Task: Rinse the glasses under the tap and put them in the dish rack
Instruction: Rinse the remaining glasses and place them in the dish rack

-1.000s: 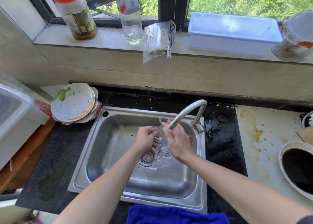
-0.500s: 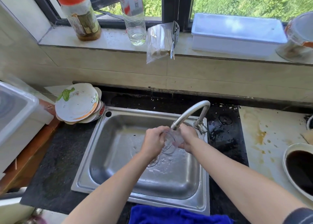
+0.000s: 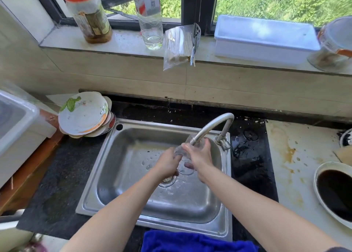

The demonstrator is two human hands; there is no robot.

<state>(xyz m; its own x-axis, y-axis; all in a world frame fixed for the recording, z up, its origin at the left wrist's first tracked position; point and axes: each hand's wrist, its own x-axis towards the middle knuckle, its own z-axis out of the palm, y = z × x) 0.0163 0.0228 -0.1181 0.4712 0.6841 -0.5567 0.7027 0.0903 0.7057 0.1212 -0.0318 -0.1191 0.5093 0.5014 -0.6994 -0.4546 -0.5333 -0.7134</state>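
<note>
While the glass (image 3: 181,151) sits tilted under the tap (image 3: 213,125) spout, 1 o'clock of the drain (image 3: 167,182), left hand (image 3: 167,165) grips its 9 o'clock side and right hand (image 3: 201,161) wraps the 3 o'clock side. Likely light, rigid, wet-slick, brittle against the steel sink (image 3: 118,156). Best hold: round the wall, not the rim.

Dark stone countertop (image 3: 57,175) with inset steel sink (image 3: 152,124); stack of used plates (image 3: 83,114) at left rear corner of sink; stained pale worktop (image 3: 295,175) to right, bearing dish of dark liquid (image 3: 315,181); blue cloth (image 3: 190,240) over front edge.
</note>
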